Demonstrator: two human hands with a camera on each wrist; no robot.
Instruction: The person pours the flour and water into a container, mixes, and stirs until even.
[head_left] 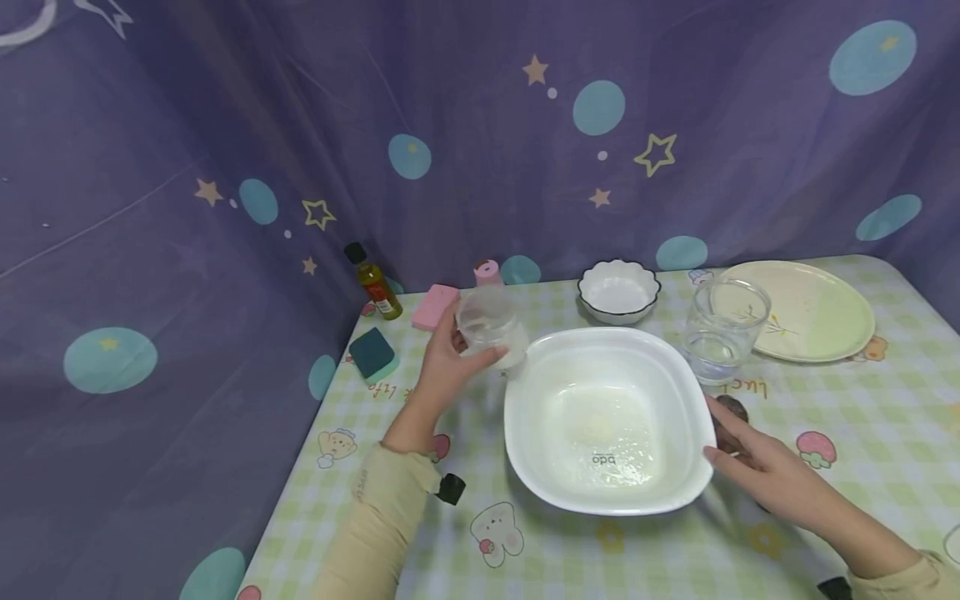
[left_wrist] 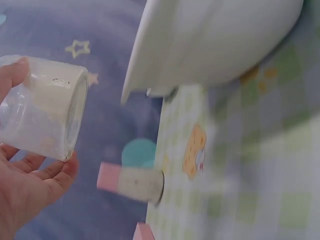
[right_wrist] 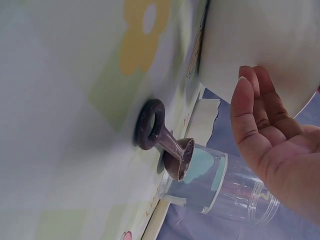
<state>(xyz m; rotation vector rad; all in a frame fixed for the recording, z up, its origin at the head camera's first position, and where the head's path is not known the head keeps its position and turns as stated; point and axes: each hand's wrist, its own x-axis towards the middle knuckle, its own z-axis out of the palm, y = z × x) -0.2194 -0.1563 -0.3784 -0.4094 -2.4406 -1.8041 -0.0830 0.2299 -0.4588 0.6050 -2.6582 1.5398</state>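
Note:
My left hand (head_left: 447, 367) grips a clear cup (head_left: 480, 315) at the left rim of a white basin (head_left: 542, 471). Whitish material shows inside the cup, also in the left wrist view, where fingers and thumb lie on either side of it. In the basin, a pale patch and wet, shiny spots spread over the bottom. At the basin's right side my right hand (head_left: 772, 475) rests its thumb and fingertips against the outer wall, fingers loosely bent. Beside this hand lies a dark brown scoop (right_wrist: 167, 142) with a ring handle, mostly covered by it in the head view.
Behind the basin stand a scalloped white bowl (head_left: 619, 293) and a clear jar (head_left: 720, 333) with liquid, close to a pale oval plate (head_left: 825, 312). At the left are an oil bottle (head_left: 380, 289), a pink sponge (head_left: 435, 307), a green sponge (head_left: 372, 354) and a pink-topped container (head_left: 487, 272).

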